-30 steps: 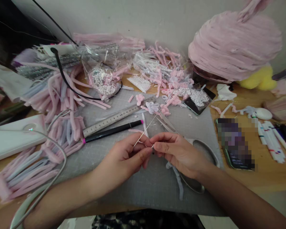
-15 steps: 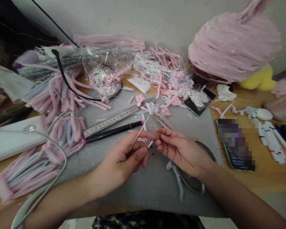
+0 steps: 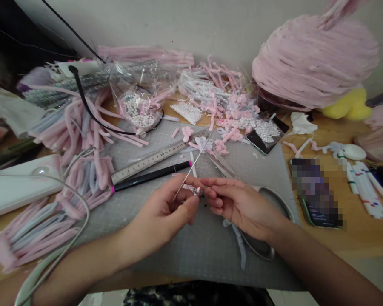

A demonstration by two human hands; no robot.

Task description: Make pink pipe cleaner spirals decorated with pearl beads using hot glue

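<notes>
My left hand (image 3: 175,204) is closed around a thin straight wire (image 3: 196,160) that slants up and away over the mat. At its fingertips is a small cluster of pearly beads (image 3: 196,191), with a bit of pink beside it. My right hand (image 3: 239,204) meets the left one there, thumb and forefinger pinched at the cluster's edge. What lies in that pinch is too small to make out. Under the right hand are large scissors (image 3: 287,207), blades pointing away, and a pale blue fuzzy strip (image 3: 241,248).
A steel ruler (image 3: 147,163) and a black marker (image 3: 153,177) lie left on the grey cutting mat (image 3: 178,263). Beyond are pink and blue fuzzy flowers (image 3: 204,143) and bagged beads (image 3: 140,112). A phone (image 3: 315,195) is at right, a white power bank (image 3: 25,182) at left.
Both hands stay close together. The beaded cluster has turned and shows more between the fingers; my left thumb is straighter, and the right hand has shifted slightly down.
</notes>
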